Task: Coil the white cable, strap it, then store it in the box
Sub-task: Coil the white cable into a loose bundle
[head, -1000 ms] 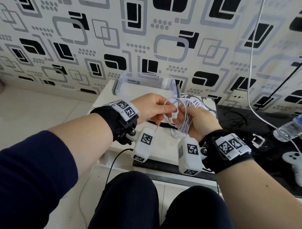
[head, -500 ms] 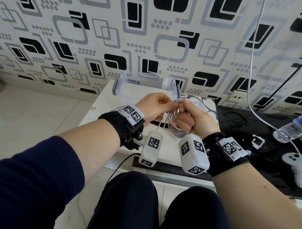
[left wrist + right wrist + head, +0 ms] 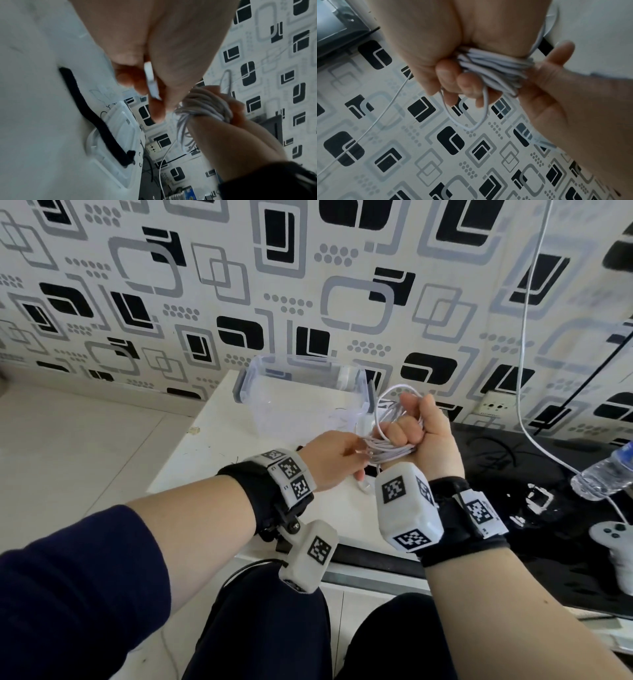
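Above table, right hand (image 3: 426, 436) fists coiled cable (image 3: 390, 448); left hand (image 3: 334, 460) seemingly pinches plug (image 3: 151, 82).

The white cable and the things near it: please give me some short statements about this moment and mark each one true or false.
1. The right hand grips the coiled white cable. True.
2. The black strap is already wrapped around the coil. False: it lies on the white table, apart from the coil.
3. The clear box stands open on the table, near the wall. True.
4. The coil is already inside the box. False: it is in the right hand, in front of the box.
5. The left hand holds a water bottle. False: it pinches the white plug end of the cable; the bottle lies at the right edge of the head view.
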